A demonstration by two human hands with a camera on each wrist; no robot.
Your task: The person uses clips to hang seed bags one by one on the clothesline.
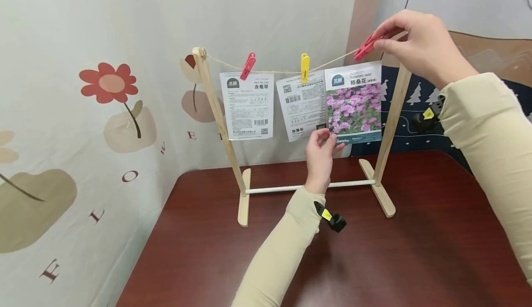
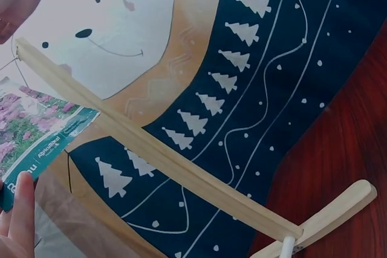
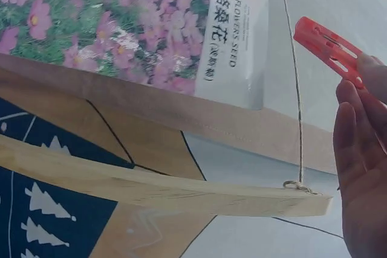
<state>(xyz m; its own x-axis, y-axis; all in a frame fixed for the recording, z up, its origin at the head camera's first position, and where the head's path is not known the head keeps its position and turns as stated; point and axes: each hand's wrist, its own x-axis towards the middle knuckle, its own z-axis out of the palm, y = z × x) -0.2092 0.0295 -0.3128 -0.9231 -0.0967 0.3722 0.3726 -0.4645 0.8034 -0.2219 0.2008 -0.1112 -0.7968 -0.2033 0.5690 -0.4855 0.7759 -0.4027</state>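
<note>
My left hand [image 1: 320,159] pinches the lower left corner of a flower seed packet [image 1: 354,108] with pink blossoms on its front. The packet stands upright just below the string [image 1: 336,59]. In my right hand [image 1: 424,44], a red clothespin [image 1: 365,47] is pinched between thumb and fingers. Its tip is close to the string, above the packet's top right; the right wrist view shows the same red clothespin [image 3: 329,43] beside the string. Two white packets hang further left, one [image 1: 249,106] under a red clothespin [image 1: 248,65], the other [image 1: 302,106] under a yellow clothespin [image 1: 305,68].
The string runs between two wooden posts, left [image 1: 220,117] and right [image 1: 392,122], on flat feet. A white rod [image 1: 274,189] joins them low down. The rack stands on a dark red table [image 1: 199,251], with a printed curtain [image 1: 166,30] behind.
</note>
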